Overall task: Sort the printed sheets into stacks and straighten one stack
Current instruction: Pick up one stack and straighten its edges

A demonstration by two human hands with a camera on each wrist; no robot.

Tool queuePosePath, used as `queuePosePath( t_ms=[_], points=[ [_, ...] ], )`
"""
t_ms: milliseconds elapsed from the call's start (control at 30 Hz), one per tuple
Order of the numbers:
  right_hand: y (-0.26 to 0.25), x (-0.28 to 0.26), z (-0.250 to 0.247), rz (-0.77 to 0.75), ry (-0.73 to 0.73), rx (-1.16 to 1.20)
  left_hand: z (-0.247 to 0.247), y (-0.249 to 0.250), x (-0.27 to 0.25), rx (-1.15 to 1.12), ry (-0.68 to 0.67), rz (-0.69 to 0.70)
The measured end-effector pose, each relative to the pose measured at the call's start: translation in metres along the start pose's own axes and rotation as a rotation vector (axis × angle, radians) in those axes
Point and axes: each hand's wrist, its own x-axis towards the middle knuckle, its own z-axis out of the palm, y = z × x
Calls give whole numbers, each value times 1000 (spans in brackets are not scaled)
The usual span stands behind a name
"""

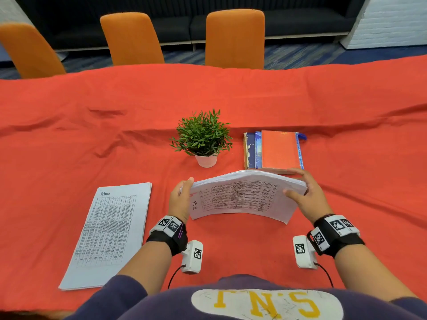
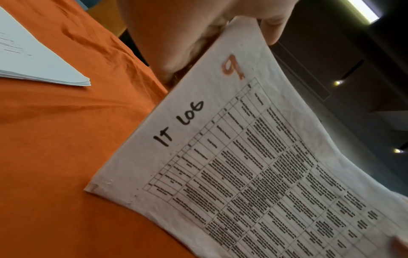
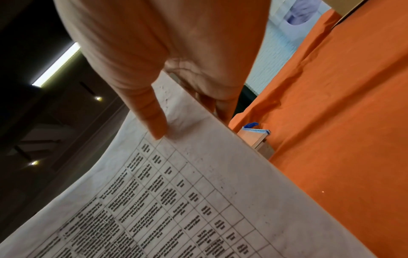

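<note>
Both hands hold one stack of printed sheets (image 1: 245, 195) in front of the person, above the red tablecloth (image 1: 69, 135). The left hand (image 1: 181, 199) grips the left short edge, with the thumb on the front page and the fingers behind. The right hand (image 1: 307, 195) grips the right short edge in the same way: the thumb presses on the front page and the other fingers curl behind the stack. The stack stands on its long lower edge, which touches the cloth or is just above it; I cannot tell which. It leans toward the person and bends a little in the middle. The front page shows a printed table, the handwritten words "IT LOG" in black and an orange "9" near the left hand.

A second stack of printed sheets (image 1: 111, 232) lies flat on the cloth to the left, well apart from the held one, with a handwritten word at its top.

Behind the held stack there is a small potted plant (image 1: 203, 137) in a white pot, and to its right a pile of books (image 1: 275, 150) with an orange cover on top. Three orange chairs (image 1: 234, 38) stand at the far side of the table.
</note>
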Motion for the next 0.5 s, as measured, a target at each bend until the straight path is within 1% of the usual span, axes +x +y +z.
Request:
queuePosePath(
  t_ms=[167, 300, 433, 500],
  points=[
    [3, 1, -1, -63, -6, -27, 0, 7, -4, 4, 12, -4],
    [5, 2, -3, -112, 17, -109, 1, 10, -5, 1, 4, -4],
    [1, 3, -1, -160, -31, -231, 1, 11, -6, -8, 5, -5],
    [1, 3, -1, -163, -11, -237, 1, 10, -6, -4, 3, -1]
  ],
)
